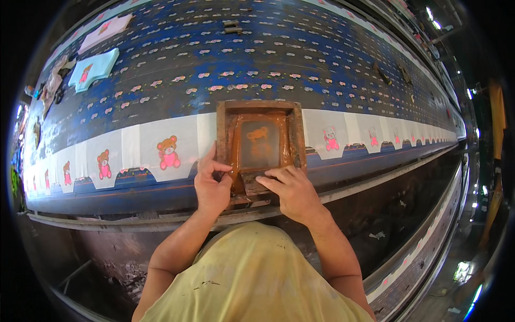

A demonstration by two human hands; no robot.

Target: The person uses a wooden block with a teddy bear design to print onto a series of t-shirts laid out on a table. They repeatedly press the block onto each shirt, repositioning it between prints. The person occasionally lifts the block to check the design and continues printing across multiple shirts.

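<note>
The wooden frame (221, 129) lies at the near edge of the bench (171, 61), between the two hands. The left hand (211, 185) is partly closed — its fingers are curled on the frame's left rail. The right hand (294, 192) is also bent — it grips the brown squeegee (252, 183), at the frame's near end.

A pink cloth (117, 27) beyond a light-blue cloth (106, 63), a crumpled brownish rag (54, 83) to their left.
</note>
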